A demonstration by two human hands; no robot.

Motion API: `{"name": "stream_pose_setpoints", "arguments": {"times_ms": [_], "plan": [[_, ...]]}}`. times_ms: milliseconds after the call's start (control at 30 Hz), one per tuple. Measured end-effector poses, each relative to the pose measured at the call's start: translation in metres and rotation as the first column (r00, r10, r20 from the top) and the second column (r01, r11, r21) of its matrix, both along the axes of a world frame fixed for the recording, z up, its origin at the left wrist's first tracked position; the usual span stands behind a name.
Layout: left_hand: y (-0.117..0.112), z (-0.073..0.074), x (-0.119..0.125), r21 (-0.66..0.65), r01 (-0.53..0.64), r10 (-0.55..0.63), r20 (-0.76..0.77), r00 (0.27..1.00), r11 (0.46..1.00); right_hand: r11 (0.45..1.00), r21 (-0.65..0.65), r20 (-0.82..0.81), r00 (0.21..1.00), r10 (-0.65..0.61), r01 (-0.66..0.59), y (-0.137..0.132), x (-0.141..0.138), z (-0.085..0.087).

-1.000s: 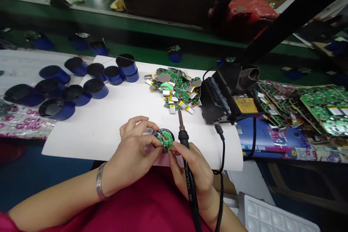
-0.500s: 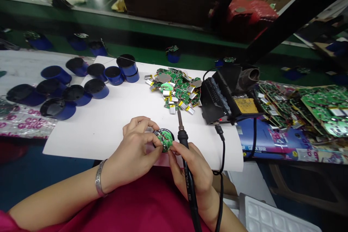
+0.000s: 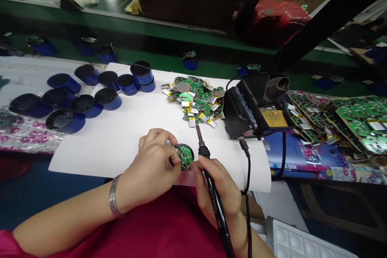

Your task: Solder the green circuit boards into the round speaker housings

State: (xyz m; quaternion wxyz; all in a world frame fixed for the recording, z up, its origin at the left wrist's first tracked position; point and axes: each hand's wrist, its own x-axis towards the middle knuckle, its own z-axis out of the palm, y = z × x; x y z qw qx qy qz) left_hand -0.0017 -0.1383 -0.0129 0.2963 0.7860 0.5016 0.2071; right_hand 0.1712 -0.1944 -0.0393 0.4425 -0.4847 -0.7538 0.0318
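My left hand [image 3: 155, 161] pinches the edge of a round green circuit board [image 3: 186, 156], which lies at the mouth of a dark-rimmed cup. The cup's lower part is hidden behind my fingers. My right hand [image 3: 219, 185] is closed around a black soldering iron [image 3: 203, 152], its metal tip pointing up and away from the board. The right thumb and forefinger are also close to the board's right edge; what thin piece they may pinch there is too small to make out. Beyond my hands lies a heap of green circuit boards with small silver batteries [image 3: 196, 98].
Several blue cups with black insides [image 3: 86, 105] stand at the left on white paper [image 3: 121, 145]. A black soldering stand [image 3: 242, 107] with a yellow sponge [image 3: 273, 118] is at the right, its cable hanging down. Panels of boards [image 3: 359, 121] lie farther right. Behind runs a green conveyor [image 3: 163, 34].
My right hand has shifted slightly right, away from the board, with the soldering iron tilting a little more to the left. My left hand keeps hold of the board.
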Motion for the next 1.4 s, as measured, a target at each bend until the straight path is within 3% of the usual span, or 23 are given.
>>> {"name": "stream_pose_setpoints", "arguments": {"times_ms": [133, 233, 333, 433, 700, 1400], "plan": [[0.003, 0.003, 0.001, -0.010, 0.005, -0.006, -0.045, 0.999, 1.000, 0.988, -0.058, -0.119, 0.981, -0.152, 0.146, -0.004, 0.017, 0.003], [0.006, 0.002, 0.003, -0.032, 0.017, -0.019, -0.055, 0.998, 0.999, 0.981, -0.071, -0.228, 0.955, -0.190, 0.178, -0.003, 0.030, 0.010], [0.008, 0.000, 0.005, -0.047, 0.015, -0.018, -0.058, 0.998, 0.999, 0.991, -0.032, -0.325, 0.936, -0.134, 0.131, 0.002, 0.035, 0.020], [0.010, -0.003, 0.006, -0.046, 0.008, -0.011, -0.074, 0.997, 0.999, 1.000, -0.025, -0.415, 0.910, -0.015, 0.005, 0.006, 0.032, 0.026], [0.009, -0.001, 0.006, -0.094, 0.002, -0.009, -0.079, 0.997, 0.996, 0.986, -0.128, -0.362, 0.931, 0.055, -0.108, 0.002, 0.031, 0.028], [0.011, -0.002, 0.006, -0.075, 0.007, -0.011, -0.055, 0.998, 0.997, 0.988, -0.121, -0.292, 0.955, 0.056, -0.095, 0.009, 0.028, 0.027]]}}
